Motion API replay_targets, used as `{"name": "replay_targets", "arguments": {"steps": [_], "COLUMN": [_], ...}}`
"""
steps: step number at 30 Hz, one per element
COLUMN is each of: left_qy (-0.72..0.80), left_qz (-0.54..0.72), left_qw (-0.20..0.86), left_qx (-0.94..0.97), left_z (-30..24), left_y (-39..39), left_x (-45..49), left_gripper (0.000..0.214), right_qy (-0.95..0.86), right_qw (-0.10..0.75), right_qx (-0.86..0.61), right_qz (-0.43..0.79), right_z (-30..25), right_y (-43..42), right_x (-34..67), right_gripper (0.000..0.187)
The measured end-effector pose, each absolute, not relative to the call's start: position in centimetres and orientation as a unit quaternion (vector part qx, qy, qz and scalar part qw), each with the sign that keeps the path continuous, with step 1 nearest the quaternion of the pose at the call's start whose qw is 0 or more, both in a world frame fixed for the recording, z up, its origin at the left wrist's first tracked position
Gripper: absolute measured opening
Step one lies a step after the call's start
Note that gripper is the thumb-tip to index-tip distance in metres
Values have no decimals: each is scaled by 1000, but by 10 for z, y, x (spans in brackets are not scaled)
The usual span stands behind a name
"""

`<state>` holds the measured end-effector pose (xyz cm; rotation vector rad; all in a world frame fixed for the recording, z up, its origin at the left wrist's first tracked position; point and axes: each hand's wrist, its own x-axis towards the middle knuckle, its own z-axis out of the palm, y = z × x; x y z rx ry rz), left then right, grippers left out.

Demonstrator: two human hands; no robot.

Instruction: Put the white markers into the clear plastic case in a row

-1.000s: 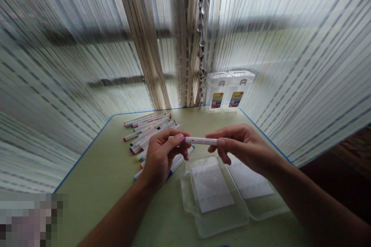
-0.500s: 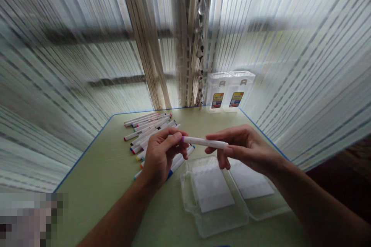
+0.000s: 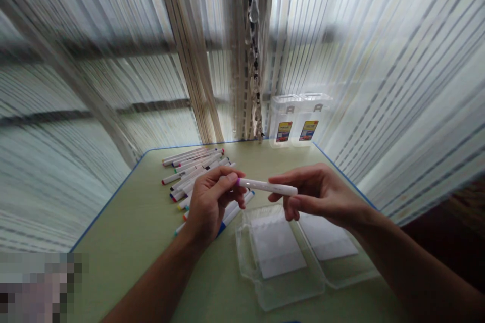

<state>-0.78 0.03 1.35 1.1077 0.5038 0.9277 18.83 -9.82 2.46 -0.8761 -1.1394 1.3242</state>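
A white marker (image 3: 261,186) with a purple band at its left end is held level above the table. Thumb and forefinger of my left hand (image 3: 214,197) pinch that purple end. My right hand (image 3: 316,192) has its fingers around the plain white end, thumb low and forefinger behind. Beneath my right hand, a clear plastic case (image 3: 288,292) lies unfolded with white paper sheets (image 3: 278,247) in both halves. A loose pile of white markers (image 3: 189,174) with variously coloured ends spreads behind and left of my left hand, which hides part of it.
Two clear plastic cases (image 3: 282,113) with coloured labels stand upright at the table's back right. The pale green table (image 3: 144,242) has a blue edge. String curtains (image 3: 94,75) hang behind it, with a beaded strand (image 3: 254,60) near the middle.
The right thumb has slid slightly down off the marker's white end, and the marker looks slightly turned. My left hand stays in place. The curtain and the beaded strand have swayed left.
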Motion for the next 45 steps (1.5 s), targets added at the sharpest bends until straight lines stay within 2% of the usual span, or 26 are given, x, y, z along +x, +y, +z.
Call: {"name": "replay_targets", "arguments": {"steps": [12, 21, 32, 45], "left_qy": [234, 200, 115, 134], "left_qz": [434, 445, 417, 421], "left_qw": [689, 694, 755, 724], "left_qx": [532, 529, 493, 530], "left_z": [9, 11, 10, 9], "left_y": [1, 0, -1, 0], "left_x": [-6, -9, -11, -10], "left_gripper": [21, 21, 25, 23], "right_qy": [-452, -394, -358, -358], "right_qw": [655, 718, 730, 728], "right_qx": [-427, -413, -412, -412], "right_qz": [429, 397, 413, 415], "right_z": [14, 20, 22, 22], "right_y": [-91, -85, -84, -83], "right_x": [190, 191, 194, 194], "right_gripper": [19, 16, 17, 15]}}
